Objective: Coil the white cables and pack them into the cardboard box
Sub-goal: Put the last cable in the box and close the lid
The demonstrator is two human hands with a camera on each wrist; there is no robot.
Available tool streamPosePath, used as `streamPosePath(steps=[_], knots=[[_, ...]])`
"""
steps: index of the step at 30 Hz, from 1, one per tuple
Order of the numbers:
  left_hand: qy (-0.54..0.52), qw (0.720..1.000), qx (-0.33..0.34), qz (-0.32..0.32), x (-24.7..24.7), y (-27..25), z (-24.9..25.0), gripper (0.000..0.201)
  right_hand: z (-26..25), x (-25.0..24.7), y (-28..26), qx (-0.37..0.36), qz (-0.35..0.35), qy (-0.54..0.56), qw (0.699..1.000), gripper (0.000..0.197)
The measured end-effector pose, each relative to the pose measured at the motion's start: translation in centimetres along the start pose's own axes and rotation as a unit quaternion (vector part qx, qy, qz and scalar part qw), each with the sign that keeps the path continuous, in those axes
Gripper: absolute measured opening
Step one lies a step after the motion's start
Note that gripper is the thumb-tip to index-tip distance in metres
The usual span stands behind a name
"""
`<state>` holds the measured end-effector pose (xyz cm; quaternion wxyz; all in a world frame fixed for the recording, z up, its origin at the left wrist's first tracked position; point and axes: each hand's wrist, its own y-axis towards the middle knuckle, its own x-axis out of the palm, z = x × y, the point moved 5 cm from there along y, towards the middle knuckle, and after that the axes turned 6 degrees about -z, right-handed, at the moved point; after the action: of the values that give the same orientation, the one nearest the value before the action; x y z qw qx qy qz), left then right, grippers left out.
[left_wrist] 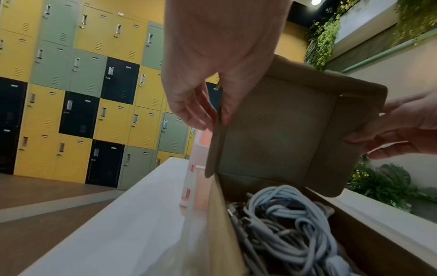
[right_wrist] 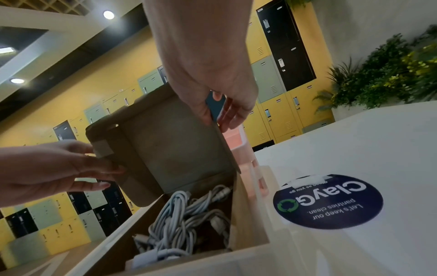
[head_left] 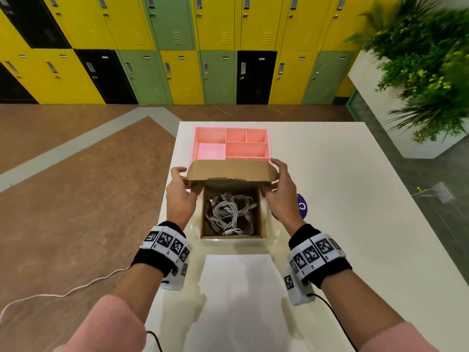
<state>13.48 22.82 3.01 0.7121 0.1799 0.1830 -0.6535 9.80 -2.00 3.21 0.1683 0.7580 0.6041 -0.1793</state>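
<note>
- The white counter (head_left: 342, 189) carries everything; a pink divided tray (head_left: 210, 138) sits at its far edge toward the left corner, and a round dark sticker (right_wrist: 327, 201) lies on the surface to the right of the box.
- The cardboard box (head_left: 262, 212) stands just near of the pink tray, closer to the counter's left edge than its right. It seems to rest inside a clear plastic tub, though that is faint and hard to confirm.
- The lid (head_left: 229, 170), hinged on the box's far wall, is tilted partway over the opening, its underside facing the cables.
- The left hand (head_left: 180, 191) pinches the lid's left side flap, thumb inside and fingers outside.
- The right hand (head_left: 280, 189) grips the right side flap the same way.
- The white cables (head_left: 229, 214) lie bundled in loose loops on the box floor, all below the rim as far as the views show.
- Judgement: packing looks finished and closing the box is the step in hand.
- Next move: bring the lid down evenly with both hands, steering the two side flaps inside the box walls so they tuck in rather than buckle, and keep any loop from being caught under the front lip.
</note>
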Motion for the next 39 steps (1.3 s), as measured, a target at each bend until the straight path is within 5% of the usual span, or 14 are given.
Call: streamPosePath(steps=[14, 18, 26, 32, 39], knots=[[0.094, 0.974, 0.108, -0.178, 0.5, -3.1, -2.7, 0.081, 2.4, 0.7, -3.2, -0.014, -0.141, -0.121, 0.982, 0.073], [0.110, 0.960, 0.093, -0.241, 0.8, -4.5, -3.2, 0.083, 2.6, 0.9, -4.5, 0.002, -0.192, -0.124, 0.974, 0.083], [0.215, 0.907, -0.007, -0.363, 1.2, -6.0, -4.4, 0.120, 3.4, 1.4, -5.9, 0.081, -0.283, -0.197, 0.935, 0.108], [0.144, 0.937, -0.015, -0.317, 1.6, -6.4, -4.0, 0.087, 2.8, 1.7, -6.3, 0.076, -0.280, -0.149, 0.945, 0.110], [0.147, 0.961, 0.075, -0.221, 2.4, -8.3, -3.4, 0.061, 2.2, 2.4, -7.1, 0.035, -0.216, -0.157, 0.963, 0.064]])
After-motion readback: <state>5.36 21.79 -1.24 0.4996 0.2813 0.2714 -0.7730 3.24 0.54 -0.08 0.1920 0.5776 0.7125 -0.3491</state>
